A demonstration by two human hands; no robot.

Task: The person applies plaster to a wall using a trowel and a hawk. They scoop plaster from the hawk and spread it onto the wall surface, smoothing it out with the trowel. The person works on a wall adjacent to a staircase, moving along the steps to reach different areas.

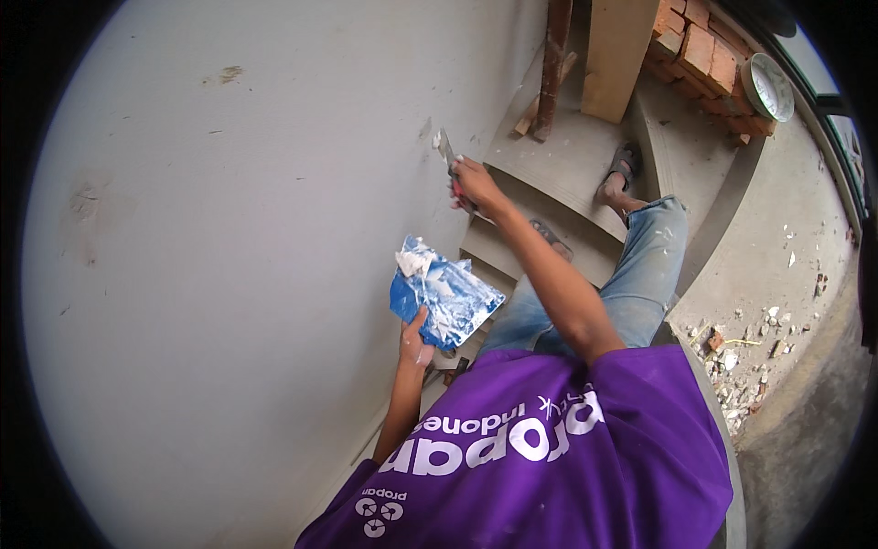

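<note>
My right hand (476, 190) grips a putty knife (444, 146) with a red handle, its metal blade carrying a dab of white paste and lying at or just off the pale grey wall (229, 274), near small dark smudges. Below and to the left, my left hand (416, 339) holds a blue board (412, 293) smeared with white paste, with a thicker lump on its upper left part. Whether the blade touches the wall I cannot tell.
My sandalled feet stand on concrete stairs (558, 210). Above are wooden planks (608, 55), a stack of red bricks (704, 59) and a pale round basin (768, 87). Rubble (732, 361) lies on the concrete at right. The wall has several marks and stains.
</note>
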